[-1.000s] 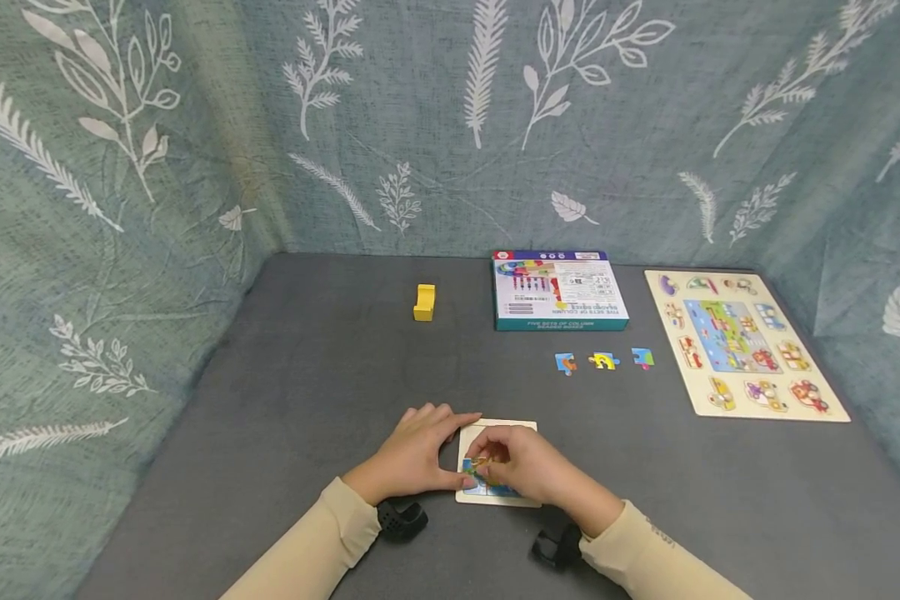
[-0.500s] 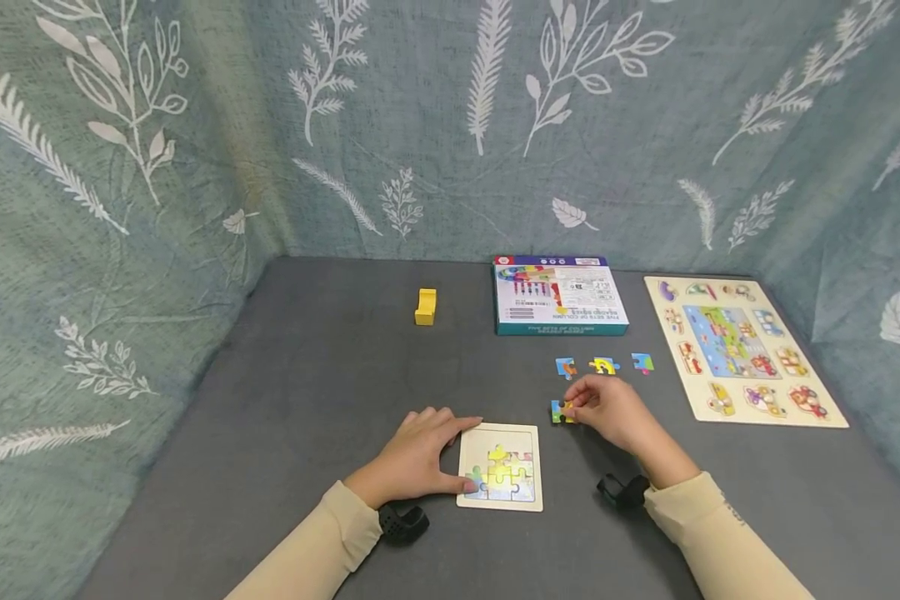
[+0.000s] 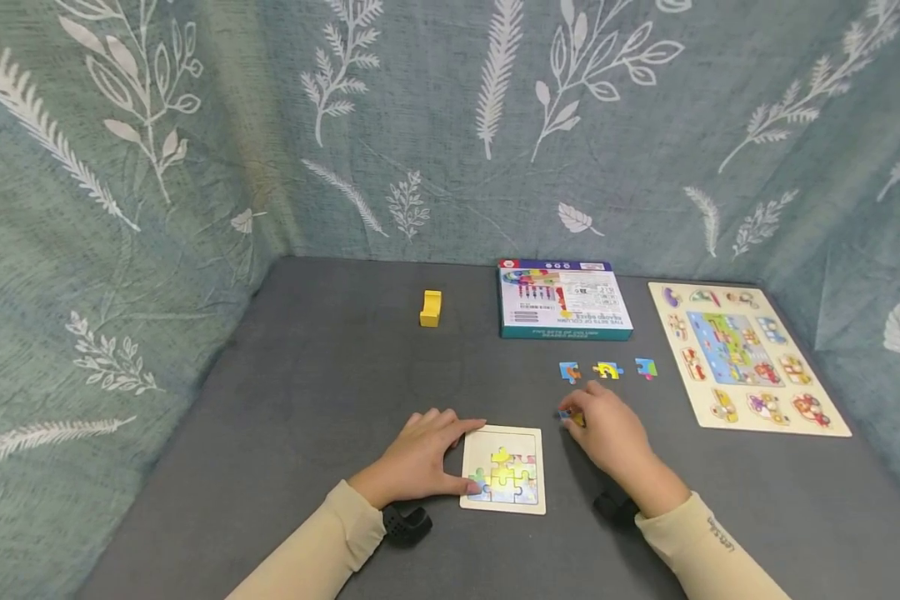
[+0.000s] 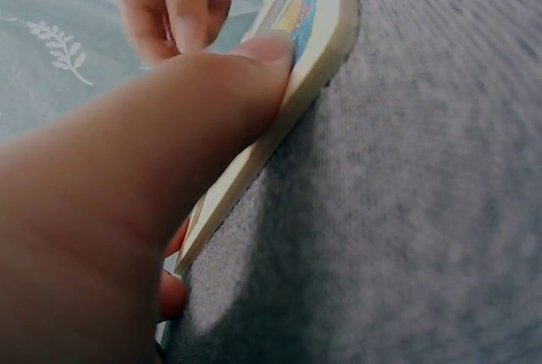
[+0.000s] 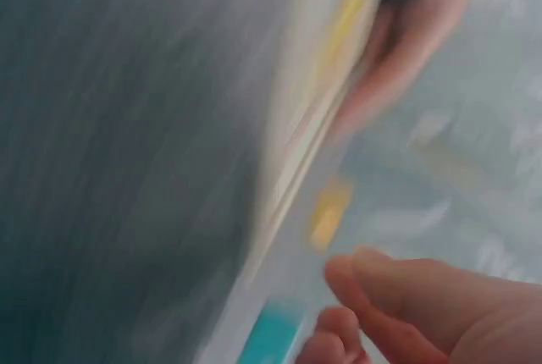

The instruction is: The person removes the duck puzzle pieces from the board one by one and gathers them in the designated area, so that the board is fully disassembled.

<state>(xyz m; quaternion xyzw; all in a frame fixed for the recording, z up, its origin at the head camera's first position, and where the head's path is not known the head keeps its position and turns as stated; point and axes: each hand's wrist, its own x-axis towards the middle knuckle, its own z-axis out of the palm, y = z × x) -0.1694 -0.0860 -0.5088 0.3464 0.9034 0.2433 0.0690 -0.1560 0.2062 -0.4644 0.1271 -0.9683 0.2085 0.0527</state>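
A small square wooden jigsaw board (image 3: 504, 430) lies flat before me, with yellow and pale pieces fitted in its lower part. My left hand (image 3: 417, 457) steadies its left side: the thumb (image 4: 262, 47) presses on the lower left corner and the index finger stretches along the upper left one. To the right of the board, my right hand (image 3: 607, 429) is low over the table, fingertips at a blue and yellow puzzle piece (image 3: 576, 417) they partly cover. Thumb and index tips (image 5: 364, 267) meet in the blurred right wrist view, where that piece cannot be made out.
Beyond the right hand lie three loose puzzle pieces (image 3: 607, 369) in a row. A flat toy box (image 3: 566, 304) stands behind them, with a larger wooden picture board (image 3: 690, 408) at right. A yellow block (image 3: 431, 308) sits far back. Patterned cloth (image 3: 435, 125) hangs around the grey table.
My right hand has moved from the jigsaw board out to the right with a puzzle piece, baring the board's upper left part. The left hand has stayed on the board.
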